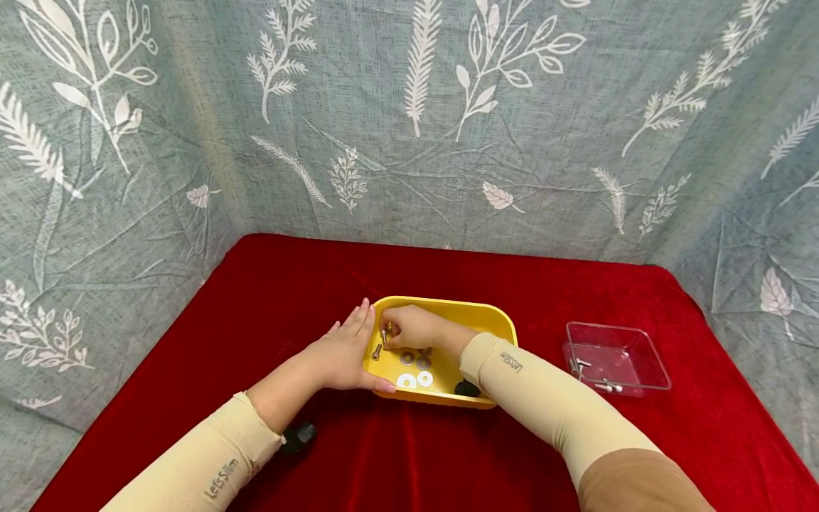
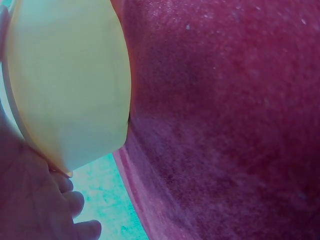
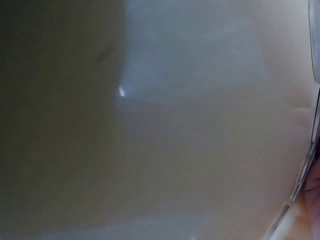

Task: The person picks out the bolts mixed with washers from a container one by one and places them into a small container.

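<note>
In the head view, a yellow bin (image 1: 461, 306) stands on the table. My right hand (image 1: 414, 327) reaches inside it and pinches a small metal bolt (image 1: 384, 337) near the left wall. Another bolt (image 1: 376, 352) lies just below, on the bin's floor. Several flat washers (image 1: 424, 379) are spread to its right, partly under my right wrist. My left hand (image 1: 345, 353) rests against the bin's left end, fingers straight, thumb along the front rim. The left wrist view shows the bin's outer wall (image 2: 70, 80) beside my fingers. The right wrist view is mostly blurred bin surface.
A clear plastic box (image 1: 617, 355) sits to the right, with a few small metal pieces (image 1: 608, 386) in it. A dark object (image 1: 468, 388) is in the bin's front right corner. Red cloth (image 1: 307, 284) covers the table; a patterned curtain (image 1: 384, 178) hangs behind.
</note>
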### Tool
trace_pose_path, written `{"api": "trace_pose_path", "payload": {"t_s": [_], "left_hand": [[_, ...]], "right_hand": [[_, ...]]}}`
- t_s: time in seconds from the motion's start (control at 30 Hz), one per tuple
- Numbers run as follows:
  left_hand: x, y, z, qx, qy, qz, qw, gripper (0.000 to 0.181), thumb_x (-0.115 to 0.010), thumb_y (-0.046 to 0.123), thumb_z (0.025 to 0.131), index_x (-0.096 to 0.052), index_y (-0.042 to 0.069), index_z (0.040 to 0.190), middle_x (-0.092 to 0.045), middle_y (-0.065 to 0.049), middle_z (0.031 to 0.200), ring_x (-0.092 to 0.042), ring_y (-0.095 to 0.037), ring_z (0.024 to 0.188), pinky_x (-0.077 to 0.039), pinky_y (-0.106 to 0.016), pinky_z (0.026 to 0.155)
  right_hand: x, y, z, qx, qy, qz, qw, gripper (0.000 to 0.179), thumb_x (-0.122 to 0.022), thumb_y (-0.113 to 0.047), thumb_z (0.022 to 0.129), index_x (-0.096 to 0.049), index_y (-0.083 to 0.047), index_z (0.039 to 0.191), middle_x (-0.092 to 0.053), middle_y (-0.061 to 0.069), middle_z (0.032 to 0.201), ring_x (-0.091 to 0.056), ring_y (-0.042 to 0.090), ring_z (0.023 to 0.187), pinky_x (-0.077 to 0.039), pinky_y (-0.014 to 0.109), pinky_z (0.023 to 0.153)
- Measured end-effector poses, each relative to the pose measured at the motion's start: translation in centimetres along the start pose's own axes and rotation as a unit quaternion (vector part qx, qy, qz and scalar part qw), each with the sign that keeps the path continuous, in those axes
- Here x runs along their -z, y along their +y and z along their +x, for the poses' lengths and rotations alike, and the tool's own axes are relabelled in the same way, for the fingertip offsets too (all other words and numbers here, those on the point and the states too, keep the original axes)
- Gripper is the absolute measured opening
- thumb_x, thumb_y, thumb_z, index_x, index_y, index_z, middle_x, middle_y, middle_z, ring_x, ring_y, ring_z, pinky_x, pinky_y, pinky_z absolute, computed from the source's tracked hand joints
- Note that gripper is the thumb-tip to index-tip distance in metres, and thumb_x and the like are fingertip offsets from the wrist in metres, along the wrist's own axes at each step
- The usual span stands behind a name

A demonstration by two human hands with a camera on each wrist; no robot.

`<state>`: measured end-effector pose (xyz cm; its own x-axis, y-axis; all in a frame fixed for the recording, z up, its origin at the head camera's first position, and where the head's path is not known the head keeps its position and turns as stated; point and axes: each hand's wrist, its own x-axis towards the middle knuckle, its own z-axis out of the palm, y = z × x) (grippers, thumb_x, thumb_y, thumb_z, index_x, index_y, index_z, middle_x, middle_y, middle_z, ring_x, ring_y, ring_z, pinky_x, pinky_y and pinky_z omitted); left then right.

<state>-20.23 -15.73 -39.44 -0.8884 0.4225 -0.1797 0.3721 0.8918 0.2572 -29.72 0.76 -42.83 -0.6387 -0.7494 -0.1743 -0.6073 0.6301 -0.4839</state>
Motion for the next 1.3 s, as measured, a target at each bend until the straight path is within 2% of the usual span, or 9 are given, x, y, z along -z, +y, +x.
{"api": "trace_pose_path", "payload": {"t_s": [0.3,0.7,1.0,1.13,1.3], "left_hand": [[0.0,0.0,0.0,-0.003,0.002,0.001,1.0,0.134,-0.051,0.084,0.057,-0.001,-0.004,0.144,0.006,-0.02,0.151,-0.003,-0.032,0.139,-0.017,-0.054,0.106],[0.1,0.2,-0.1,-0.001,0.006,0.008,1.0,0.135,-0.049,0.086,0.057,0.0,-0.004,0.144,0.002,-0.02,0.151,-0.003,-0.031,0.139,-0.017,-0.054,0.106],[0.1,0.3,-0.1,0.008,-0.001,0.001,1.0,0.134,-0.05,0.085,0.057,0.001,-0.003,0.144,0.006,-0.018,0.151,-0.002,-0.03,0.139,-0.016,-0.053,0.107],[0.0,0.3,-0.2,0.007,0.005,0.0,1.0,0.133,-0.052,0.083,0.058,-0.001,-0.004,0.144,0.004,-0.019,0.151,-0.003,-0.031,0.139,-0.016,-0.054,0.107],[0.0,0.3,-0.2,0.009,0.007,-0.001,0.9999,0.133,-0.052,0.084,0.058,-0.002,-0.005,0.144,0.003,-0.019,0.151,-0.004,-0.031,0.139,-0.016,-0.054,0.107]], "right_hand": [[0.2,-0.2,-0.1,0.006,0.005,-0.018,0.9998,0.017,-0.066,-0.02,0.085,-0.058,-0.013,0.097,-0.051,-0.003,0.067,-0.048,0.007,0.05,-0.042,0.019,0.046],[1.8,0.0,-0.4,0.023,-0.035,0.007,0.9991,0.009,-0.067,-0.015,0.084,-0.062,-0.012,0.09,-0.056,-0.003,0.072,-0.051,0.008,0.062,-0.044,0.019,0.058],[3.2,0.1,-1.0,0.035,-0.059,-0.013,0.9975,0.01,-0.068,-0.015,0.083,-0.06,-0.013,0.089,-0.059,-0.006,0.071,-0.052,0.006,0.062,-0.045,0.018,0.059],[4.1,0.1,-1.7,0.031,-0.082,-0.003,0.9962,0.009,-0.067,-0.015,0.084,-0.061,-0.012,0.09,-0.062,-0.007,0.074,-0.057,0.007,0.066,-0.048,0.019,0.062],[5.5,0.2,-2.7,0.025,-0.087,0.032,0.9954,0.008,-0.066,-0.014,0.084,-0.063,-0.012,0.091,-0.068,-0.002,0.08,-0.063,0.015,0.074,-0.049,0.022,0.065]]}}
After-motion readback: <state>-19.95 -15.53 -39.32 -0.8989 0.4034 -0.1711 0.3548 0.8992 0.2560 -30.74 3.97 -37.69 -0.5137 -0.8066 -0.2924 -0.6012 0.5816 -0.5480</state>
